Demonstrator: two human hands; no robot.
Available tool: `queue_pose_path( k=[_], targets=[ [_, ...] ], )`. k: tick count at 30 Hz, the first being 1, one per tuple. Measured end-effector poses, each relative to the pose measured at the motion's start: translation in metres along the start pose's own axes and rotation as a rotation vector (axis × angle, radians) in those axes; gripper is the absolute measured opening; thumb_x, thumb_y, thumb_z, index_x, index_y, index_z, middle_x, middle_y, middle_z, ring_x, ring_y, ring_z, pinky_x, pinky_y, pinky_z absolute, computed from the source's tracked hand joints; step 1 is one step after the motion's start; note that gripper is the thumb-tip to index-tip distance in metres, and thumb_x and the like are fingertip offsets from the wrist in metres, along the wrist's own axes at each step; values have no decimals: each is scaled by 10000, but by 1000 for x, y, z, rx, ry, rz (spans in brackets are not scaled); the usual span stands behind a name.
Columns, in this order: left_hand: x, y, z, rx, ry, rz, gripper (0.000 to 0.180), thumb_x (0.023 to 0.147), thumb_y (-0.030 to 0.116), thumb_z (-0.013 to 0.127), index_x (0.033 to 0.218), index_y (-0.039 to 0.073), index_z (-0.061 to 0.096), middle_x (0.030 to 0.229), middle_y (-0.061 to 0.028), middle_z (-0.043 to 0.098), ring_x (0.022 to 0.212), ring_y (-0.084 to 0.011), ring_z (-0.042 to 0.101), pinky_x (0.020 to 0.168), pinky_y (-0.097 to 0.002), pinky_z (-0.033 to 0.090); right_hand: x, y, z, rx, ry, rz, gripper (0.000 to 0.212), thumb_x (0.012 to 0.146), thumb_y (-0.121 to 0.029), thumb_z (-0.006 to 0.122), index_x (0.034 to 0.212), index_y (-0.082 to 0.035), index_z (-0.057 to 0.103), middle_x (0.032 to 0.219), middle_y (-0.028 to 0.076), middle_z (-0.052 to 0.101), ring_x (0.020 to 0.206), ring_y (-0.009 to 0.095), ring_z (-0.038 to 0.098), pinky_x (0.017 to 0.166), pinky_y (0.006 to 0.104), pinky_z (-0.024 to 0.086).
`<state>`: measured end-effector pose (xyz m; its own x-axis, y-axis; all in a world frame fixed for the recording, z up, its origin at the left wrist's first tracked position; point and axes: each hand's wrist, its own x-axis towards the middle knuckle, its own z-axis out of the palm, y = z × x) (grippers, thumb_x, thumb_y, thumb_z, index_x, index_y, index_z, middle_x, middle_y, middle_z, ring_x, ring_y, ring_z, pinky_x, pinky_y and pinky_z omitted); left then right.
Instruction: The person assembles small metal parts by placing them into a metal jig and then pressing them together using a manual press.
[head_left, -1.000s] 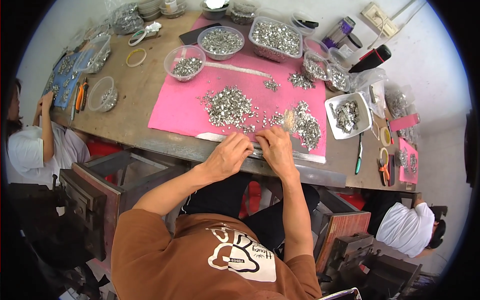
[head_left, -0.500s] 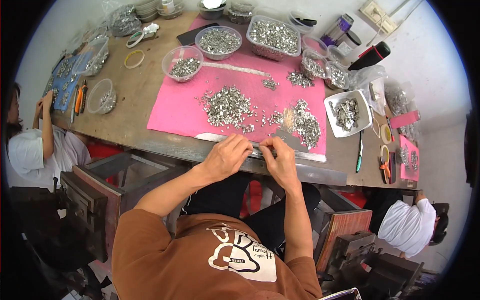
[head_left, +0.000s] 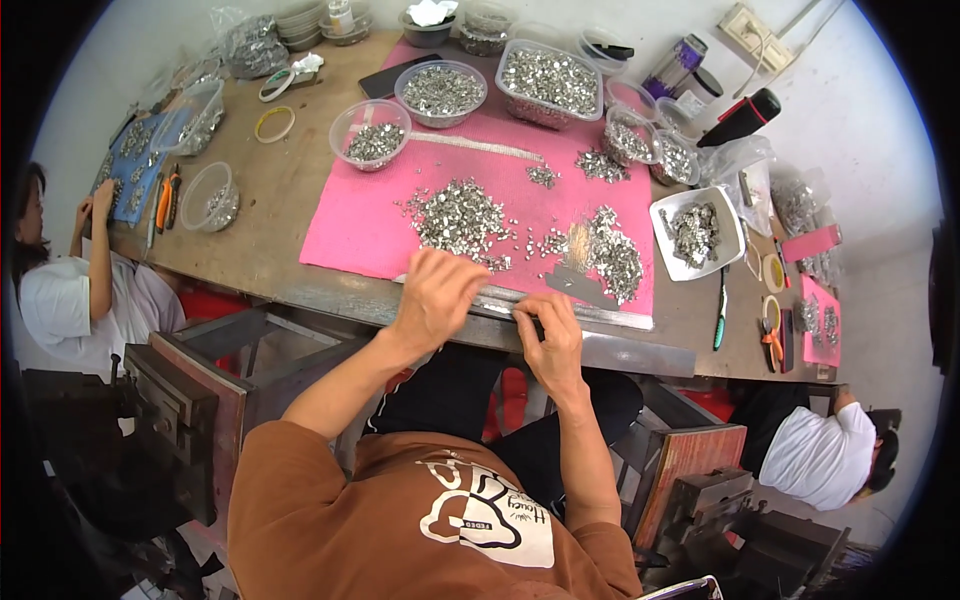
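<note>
My left hand is over the front edge of a pink mat, beside a heap of small silver metal pieces. Its fingers are bent together, and whatever they may hold is hidden. My right hand is at the metal-edged front of the table, thumb and fingertips drawn together. Something small and dark seems to be between them, too small to name. Just beyond it lie a flat grey plate and a second heap of silver pieces.
Clear tubs of metal pieces line the mat's back. A white square tray and a green-handled brush are to the right. One person works at the far left, another at the right. A black-and-red flask stands behind.
My left hand has moved away from my right, left and slightly farther forward toward the heap. My right hand has shifted slightly nearer to me. The whole view has tilted a little.
</note>
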<state>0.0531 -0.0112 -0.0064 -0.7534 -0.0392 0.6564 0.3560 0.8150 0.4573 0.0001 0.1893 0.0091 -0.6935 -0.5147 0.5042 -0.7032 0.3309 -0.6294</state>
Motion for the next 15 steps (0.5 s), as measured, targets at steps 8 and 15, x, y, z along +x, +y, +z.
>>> queue_pose_path(
  k=[8,15],
  targets=[
    [14,-30,-5,160,-82,-97,115,868,167,752,968,122,718,885,-16,586,923,-220,551,929,-431,348,15,-1,-12,-80,-109,-93,134,835,-16,750,963,-19,708,920,114,673,847,306,618,788,398,455],
    [18,-33,3,160,-125,-43,97,874,115,721,938,97,650,913,-31,594,943,-236,560,948,-446,346,61,30,22,-217,-120,10,108,859,-75,731,959,-35,719,851,117,634,863,316,615,800,425,445]
  ],
)
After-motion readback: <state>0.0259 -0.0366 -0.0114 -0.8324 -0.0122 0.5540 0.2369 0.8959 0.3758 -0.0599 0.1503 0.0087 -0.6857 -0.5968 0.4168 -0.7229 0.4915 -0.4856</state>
